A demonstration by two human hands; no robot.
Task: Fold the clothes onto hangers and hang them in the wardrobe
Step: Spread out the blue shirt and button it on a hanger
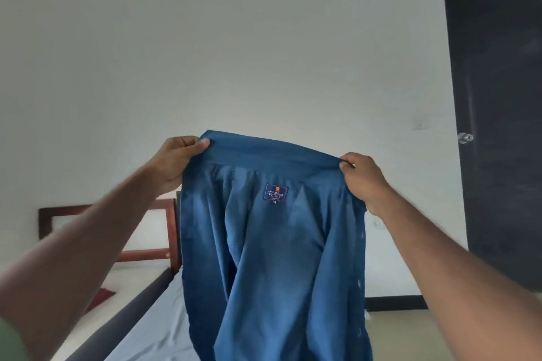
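Blue cotton button-up shirt [272, 243] held up mid-air before white wall [234, 53], inner neck label [276, 193] facing camera, tail hanging over grey-sheeted bed [152, 328]. Left hand [176, 163] pinches left collar end; right hand [362, 176] grips right end. Dark door [498, 126] far right.

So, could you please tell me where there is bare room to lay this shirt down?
The pale sheet between the dark bed edge and the hanging blue shirt looks bare. Floor right of the shirt, below the black skirting, is free too. Both hands, left hand and right hand, grip the collar.
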